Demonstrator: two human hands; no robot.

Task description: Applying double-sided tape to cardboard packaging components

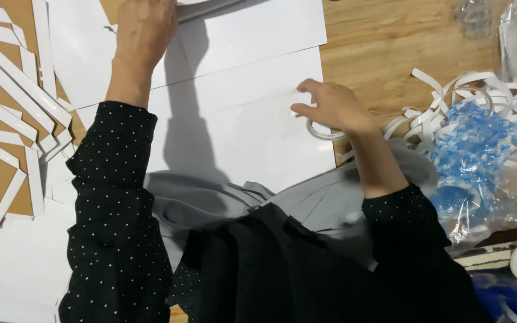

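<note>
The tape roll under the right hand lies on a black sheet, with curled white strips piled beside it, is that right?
Not quite. In the head view the tape roll under the right hand lies at the edge of a white sheet, not a black one. The curled white strips are indeed piled beside it.

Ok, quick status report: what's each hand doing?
Left hand flat on upper white sheet. Right hand on tape roll at lower white sheet edge. Paper strips piled right, clear of both.
</note>
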